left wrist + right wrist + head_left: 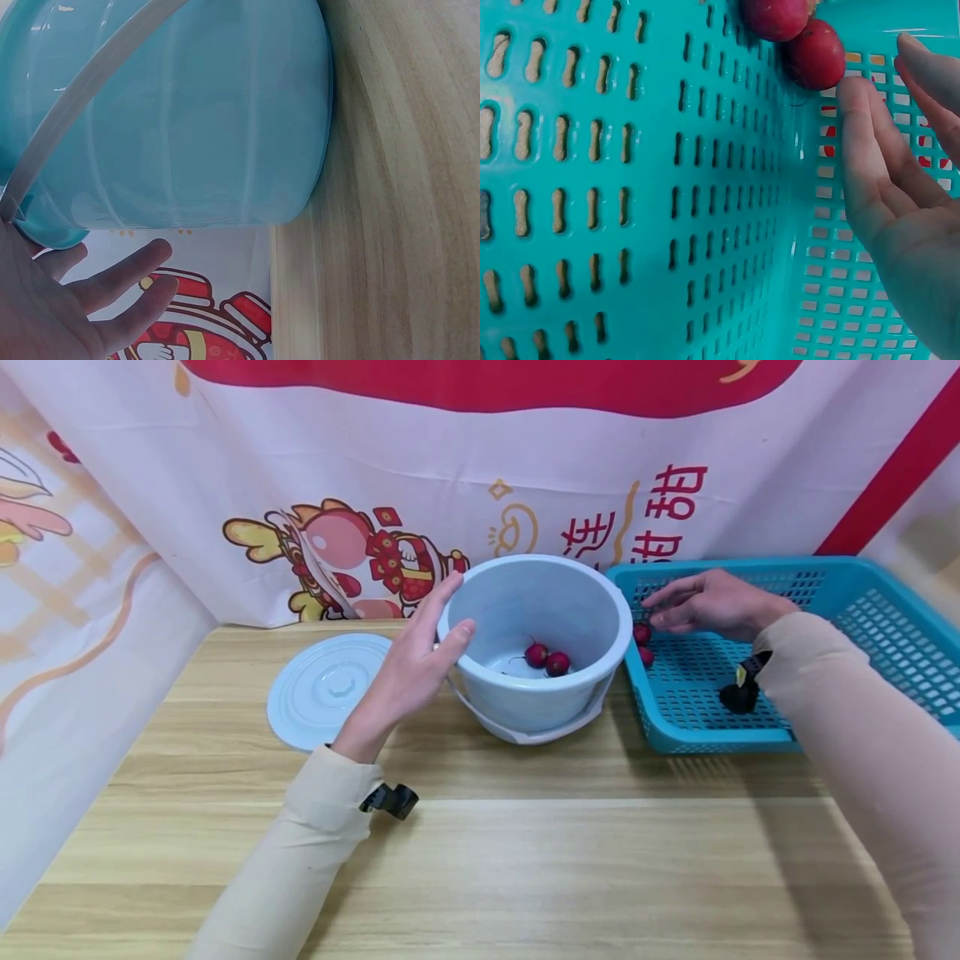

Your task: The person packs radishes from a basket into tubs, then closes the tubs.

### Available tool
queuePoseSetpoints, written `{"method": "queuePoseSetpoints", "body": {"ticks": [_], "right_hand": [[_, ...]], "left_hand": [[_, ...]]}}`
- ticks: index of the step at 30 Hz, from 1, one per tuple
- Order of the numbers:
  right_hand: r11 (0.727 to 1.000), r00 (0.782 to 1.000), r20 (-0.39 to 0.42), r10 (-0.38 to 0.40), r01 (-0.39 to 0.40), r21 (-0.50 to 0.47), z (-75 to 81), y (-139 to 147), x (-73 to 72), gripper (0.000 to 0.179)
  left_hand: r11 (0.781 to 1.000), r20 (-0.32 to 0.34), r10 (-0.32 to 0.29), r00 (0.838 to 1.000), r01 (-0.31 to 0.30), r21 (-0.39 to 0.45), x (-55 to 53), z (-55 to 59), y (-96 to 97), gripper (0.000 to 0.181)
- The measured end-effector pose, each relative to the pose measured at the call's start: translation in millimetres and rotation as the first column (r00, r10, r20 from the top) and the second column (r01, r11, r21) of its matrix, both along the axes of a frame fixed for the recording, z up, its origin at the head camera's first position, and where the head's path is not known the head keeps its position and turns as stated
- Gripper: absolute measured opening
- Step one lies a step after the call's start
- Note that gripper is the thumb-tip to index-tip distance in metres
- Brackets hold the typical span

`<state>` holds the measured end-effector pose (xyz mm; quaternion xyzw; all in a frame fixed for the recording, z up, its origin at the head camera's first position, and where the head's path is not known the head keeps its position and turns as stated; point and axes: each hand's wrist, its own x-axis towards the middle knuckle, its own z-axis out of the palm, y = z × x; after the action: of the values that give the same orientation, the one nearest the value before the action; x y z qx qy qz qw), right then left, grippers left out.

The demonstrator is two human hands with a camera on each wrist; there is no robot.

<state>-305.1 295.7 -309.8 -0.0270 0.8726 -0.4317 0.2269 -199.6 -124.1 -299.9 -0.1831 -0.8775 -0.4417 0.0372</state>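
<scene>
A light blue bucket [517, 697] stands upright with two red radishes [557, 663] on its floor. My left hand [417, 665] touches the left side of its rim, the thumb lying over the edge and the other fingers fairly straight. In the left wrist view those fingers [124, 281] spread beside the bucket wall. My right hand [712, 602] reaches down into the teal basket [757, 745], palm empty. Its fingertips come right up to one of two radishes [816, 55] in the basket's left corner, without curling around it.
A round light blue lid [318, 689] lies on the wooden table [525, 860] left of the bucket. The bucket's pale handle [528, 737] hangs down at the front. Behind everything hangs a printed white and red cloth [450, 468].
</scene>
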Motion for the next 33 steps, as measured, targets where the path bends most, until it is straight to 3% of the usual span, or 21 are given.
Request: {"method": "queuePoseSetpoints", "body": {"ticks": [21, 27, 33], "right_hand": [[0.996, 0.996, 0.078, 0.054, -0.059, 0.066, -11.5, -7, 2.4, 0.057], [0.994, 0.997, 0.057, 0.048, -0.054, 0.1, -13.6, -13, 2.8, 0.057], [0.991, 1.0, -0.016, 0.026, -0.023, 0.136, -15.2, -18, 3.4, 0.049]], "left_hand": [[1.0, 0.012, 0.014, 1.0, -0.014, -0.004, -1.0, -0.7, 0.6, 0.071], [1.0, 0.009, 0.011, 1.0, -0.011, 0.0, -0.5, -0.6, 0.2, 0.07], [1.0, 0.012, 0.007, 1.0, -0.007, 0.005, 0.1, 0.2, 0.2, 0.07]]}}
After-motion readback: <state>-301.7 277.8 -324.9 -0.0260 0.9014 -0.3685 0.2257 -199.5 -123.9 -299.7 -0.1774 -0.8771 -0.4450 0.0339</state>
